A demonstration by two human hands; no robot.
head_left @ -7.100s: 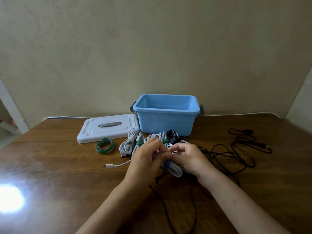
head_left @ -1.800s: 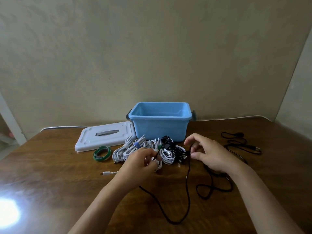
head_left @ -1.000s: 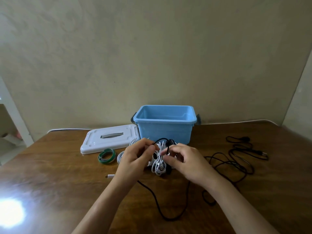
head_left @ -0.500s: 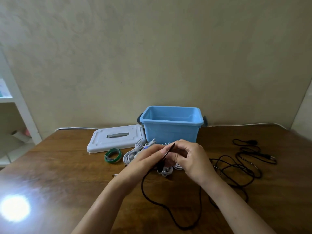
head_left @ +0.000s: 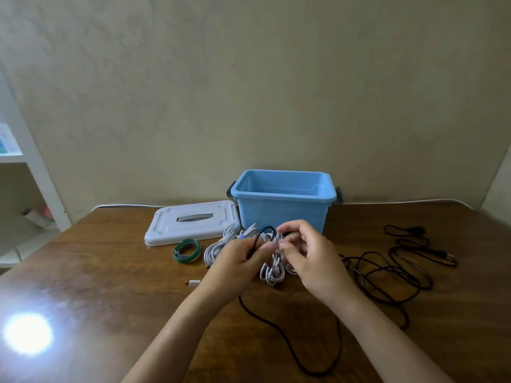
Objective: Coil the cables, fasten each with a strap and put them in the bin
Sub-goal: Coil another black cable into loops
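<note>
Black cable (head_left: 279, 331) is pinched by left hand (head_left: 235, 265) and right hand (head_left: 312, 258), above white coils (head_left: 272, 270); bin (head_left: 282, 210) stands behind, lid (head_left: 193, 222) beside.

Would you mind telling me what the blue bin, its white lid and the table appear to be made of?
Blue bin: likely moulded plastic, smooth, uniform colour, rolled rim. White lid: likely the same, semi-matte, moulded ridges. Table: wood or wood veneer, visible grain, glossy finish mirroring a light.

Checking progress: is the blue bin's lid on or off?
Off. The white lid lies flat on the table left of the open blue bin.
</note>
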